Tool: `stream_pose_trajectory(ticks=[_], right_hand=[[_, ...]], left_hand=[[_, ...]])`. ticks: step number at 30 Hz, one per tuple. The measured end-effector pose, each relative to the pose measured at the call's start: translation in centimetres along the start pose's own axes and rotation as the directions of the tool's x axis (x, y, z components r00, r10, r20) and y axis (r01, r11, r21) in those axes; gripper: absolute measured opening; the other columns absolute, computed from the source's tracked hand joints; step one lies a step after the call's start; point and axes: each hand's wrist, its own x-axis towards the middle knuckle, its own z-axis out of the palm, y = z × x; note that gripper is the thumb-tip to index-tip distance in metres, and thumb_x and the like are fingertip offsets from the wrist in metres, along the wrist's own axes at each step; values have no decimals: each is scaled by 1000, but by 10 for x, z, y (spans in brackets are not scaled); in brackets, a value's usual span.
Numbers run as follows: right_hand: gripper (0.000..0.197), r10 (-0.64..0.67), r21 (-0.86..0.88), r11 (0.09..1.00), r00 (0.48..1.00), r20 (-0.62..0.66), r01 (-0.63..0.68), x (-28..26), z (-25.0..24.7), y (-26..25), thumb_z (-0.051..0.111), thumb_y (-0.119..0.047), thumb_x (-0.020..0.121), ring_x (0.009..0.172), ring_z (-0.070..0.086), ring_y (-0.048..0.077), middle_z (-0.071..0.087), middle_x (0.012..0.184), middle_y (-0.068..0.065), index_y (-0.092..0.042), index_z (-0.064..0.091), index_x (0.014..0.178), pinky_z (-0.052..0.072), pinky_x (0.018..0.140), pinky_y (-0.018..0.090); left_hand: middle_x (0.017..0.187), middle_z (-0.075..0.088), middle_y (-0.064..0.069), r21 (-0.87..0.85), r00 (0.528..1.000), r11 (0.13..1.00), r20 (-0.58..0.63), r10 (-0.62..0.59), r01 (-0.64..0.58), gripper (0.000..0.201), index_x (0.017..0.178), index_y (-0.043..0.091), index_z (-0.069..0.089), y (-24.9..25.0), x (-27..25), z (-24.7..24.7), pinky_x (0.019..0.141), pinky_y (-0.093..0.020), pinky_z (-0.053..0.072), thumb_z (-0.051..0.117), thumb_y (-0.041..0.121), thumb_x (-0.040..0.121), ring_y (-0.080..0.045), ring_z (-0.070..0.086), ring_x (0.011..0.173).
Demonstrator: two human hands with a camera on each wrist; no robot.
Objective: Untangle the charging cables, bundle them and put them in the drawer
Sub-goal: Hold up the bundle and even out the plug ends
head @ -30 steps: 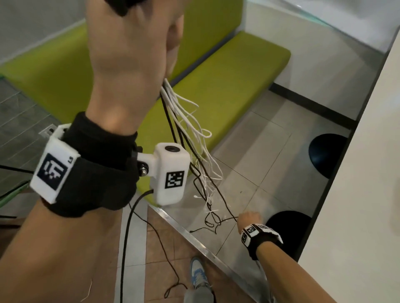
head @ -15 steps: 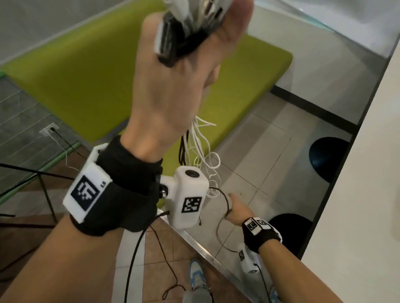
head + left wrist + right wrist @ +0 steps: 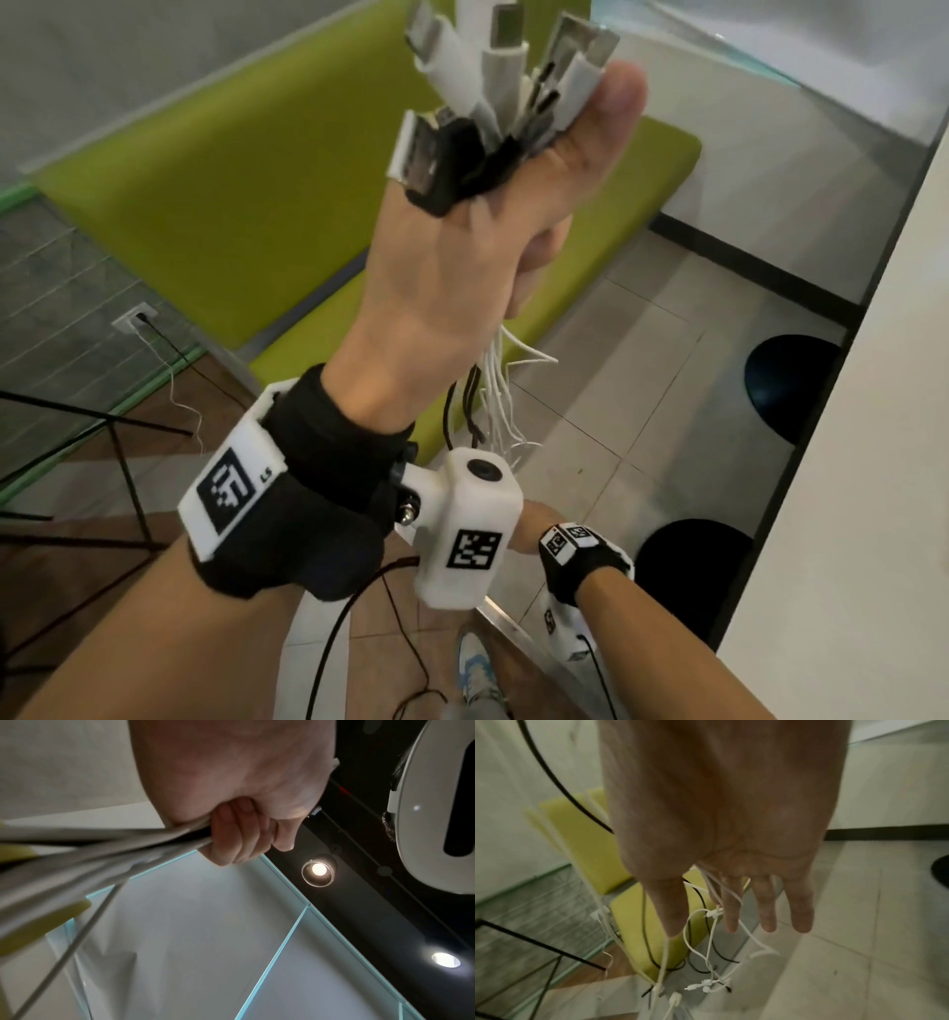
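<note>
Markings: your left wrist strap's white tag carries a black square code and the letters "LS"; the white wrist camera housing carries a second code.
Left hand: your left hand is raised, fingers curled tight round the bundle of white and black charging cables, plugs fanned above the thumb.
Right hand: your right hand hangs low with fingers straight, thin white strands threaded between them.
Surface: pale grey floor tiles; wood-tone flooring nearer you.
Surroundings: lime-green upholstered bench; two black round stool bases; white counter edge on your right.
Obstruction: the left forearm hides most of your right hand in the head view.
</note>
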Motion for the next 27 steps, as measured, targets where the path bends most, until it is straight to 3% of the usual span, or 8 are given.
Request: stream_pose_trajectory(ticks=[6,10,14,16,19,20,24,27], right_hand=[[97,103,61,993,991,-86,-98,-13,-33,25,60,-10,85,116,57,31,53,137,15,-22,-7,155,48,93,36],[76,-75,33,995,923,-377,95,-23,-51,11,63,-14,79,113,56,30,57,121,11,-16,27,145,51,89,38],[55,-236,232,896,848,-474,379,-57,-65,-13,67,-12,84,97,63,13,63,107,0,-17,44,134,52,75,21],[46,-291,246,817,740,-606,522,-87,-72,-22,69,-13,83,85,60,-2,63,95,-11,-20,54,127,51,77,14],[43,-371,157,724,571,-732,671,-115,-76,-36,72,-14,79,87,61,-2,64,92,-12,-21,58,120,46,86,11],[47,-406,116,749,590,-698,653,-119,-78,-40,71,-17,81,92,62,0,66,97,-11,-22,56,125,44,93,15],[43,-449,160,843,835,-319,514,-100,-79,-31,62,-11,89,102,61,10,64,112,-5,-21,53,130,49,97,28],[62,-89,-37,996,990,-112,85,-88,-85,-7,43,-2,91,127,50,28,51,142,10,-20,31,149,41,107,39]], left_hand=[[47,25,9,25,999,998,14,53,-53,41,58,33,45,-3,-3,8,39,-16,19,48,17,96,-11,21,35],[47,27,11,53,999,998,6,32,-32,36,58,29,44,-8,-4,12,39,-16,20,50,24,93,-8,24,36],[47,26,10,60,1000,998,-10,-6,6,38,55,32,45,-13,-5,8,40,-17,20,51,28,93,-8,23,37],[48,26,10,71,999,997,-26,-33,34,38,54,33,46,-15,-6,9,41,-18,20,52,32,91,-8,24,37],[48,25,10,73,998,996,-40,-53,56,37,54,33,45,-20,-7,13,41,-18,20,53,35,90,-7,23,38],[47,25,11,78,998,995,-35,-55,58,37,54,32,43,-21,-7,15,41,-17,20,52,34,90,-7,24,38],[48,24,8,86,997,994,-24,-67,69,39,56,27,36,-24,-8,15,42,-18,20,51,33,92,-9,21,38],[51,17,-4,93,997,994,-44,-60,64,41,57,23,32,-24,-9,10,43,-22,18,51,33,93,-17,17,41]])
